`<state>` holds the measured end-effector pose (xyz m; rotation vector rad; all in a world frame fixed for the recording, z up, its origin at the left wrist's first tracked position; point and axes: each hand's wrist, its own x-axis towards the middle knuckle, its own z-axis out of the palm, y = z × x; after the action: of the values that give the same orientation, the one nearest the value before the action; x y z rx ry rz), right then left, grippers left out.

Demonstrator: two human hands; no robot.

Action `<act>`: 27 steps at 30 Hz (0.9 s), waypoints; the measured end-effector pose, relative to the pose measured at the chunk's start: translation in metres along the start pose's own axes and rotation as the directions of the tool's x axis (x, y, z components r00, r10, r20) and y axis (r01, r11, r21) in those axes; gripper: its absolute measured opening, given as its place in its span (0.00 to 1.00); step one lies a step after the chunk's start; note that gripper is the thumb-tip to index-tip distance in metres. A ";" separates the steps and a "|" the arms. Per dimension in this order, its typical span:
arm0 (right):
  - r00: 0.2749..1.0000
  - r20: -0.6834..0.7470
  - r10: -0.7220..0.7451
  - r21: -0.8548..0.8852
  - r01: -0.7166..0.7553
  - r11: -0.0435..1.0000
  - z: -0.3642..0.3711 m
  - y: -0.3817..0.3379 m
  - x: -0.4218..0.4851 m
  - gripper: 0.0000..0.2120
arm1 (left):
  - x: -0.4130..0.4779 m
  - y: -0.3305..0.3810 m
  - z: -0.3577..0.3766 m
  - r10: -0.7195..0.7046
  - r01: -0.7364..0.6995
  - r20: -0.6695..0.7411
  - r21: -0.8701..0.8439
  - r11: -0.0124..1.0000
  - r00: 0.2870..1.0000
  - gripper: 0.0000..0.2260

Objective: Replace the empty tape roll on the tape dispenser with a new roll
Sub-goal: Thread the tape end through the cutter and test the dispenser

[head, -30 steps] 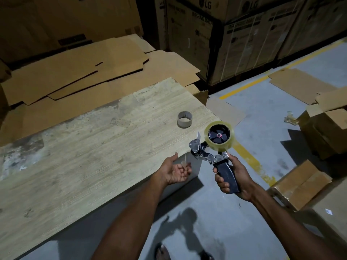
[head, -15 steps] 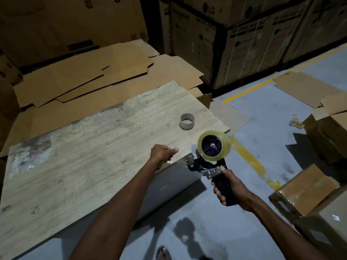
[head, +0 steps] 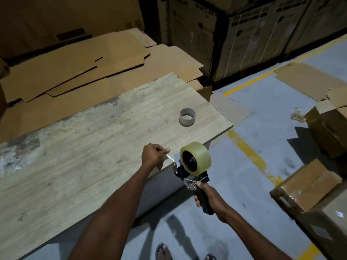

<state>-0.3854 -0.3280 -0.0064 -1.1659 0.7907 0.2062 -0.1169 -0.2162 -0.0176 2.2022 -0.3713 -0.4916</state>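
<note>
My right hand (head: 211, 198) grips the black handle of the tape dispenser (head: 189, 175), held off the table's near right corner. A full roll of clear tape (head: 195, 158) sits on its hub. My left hand (head: 155, 155) is over the table edge, fingers curled, pinching the free end of the tape strip (head: 170, 158) that runs from the dispenser's front. The empty cardboard core (head: 187, 117) stands on the wooden table (head: 84, 147), farther back near the right end.
Flattened cardboard sheets (head: 93, 59) lie behind the table. Large printed cartons (head: 244, 30) are stacked at the back right. Smaller boxes (head: 304, 186) sit on the grey floor at right, by a yellow floor line (head: 251, 156). My feet (head: 165, 252) show at the bottom.
My left hand has turned over and closed on the tape end, moving up over the table edge. The dispenser has come closer to the table corner, with tape drawn out between the hands.
</note>
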 end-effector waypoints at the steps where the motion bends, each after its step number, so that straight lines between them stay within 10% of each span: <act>1: 1.000 -0.001 -0.005 0.003 0.005 1.000 0.003 0.003 0.004 0.17 | 0.002 -0.003 0.000 0.013 -0.013 -0.001 0.029 0.999 1.000 0.13; 12: 1.000 0.007 0.022 -0.056 -0.022 0.998 0.017 0.029 0.031 0.23 | 0.026 -0.047 0.001 0.100 -0.089 -0.059 0.167 0.982 0.993 0.28; 20: 1.000 0.001 -0.006 -0.069 0.006 0.998 0.022 0.037 0.033 0.26 | 0.041 -0.041 -0.004 0.036 -0.031 -0.022 0.189 0.981 0.999 0.24; 27: 0.997 -0.044 0.057 -0.050 -0.060 0.997 0.018 0.049 0.028 0.19 | 0.014 -0.051 -0.006 0.323 -0.298 -0.004 0.374 0.878 0.946 0.11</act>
<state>-0.3827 -0.2990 -0.0582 -1.1997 0.8618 0.2523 -0.0964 -0.1869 -0.0568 2.4463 -0.8251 -0.1786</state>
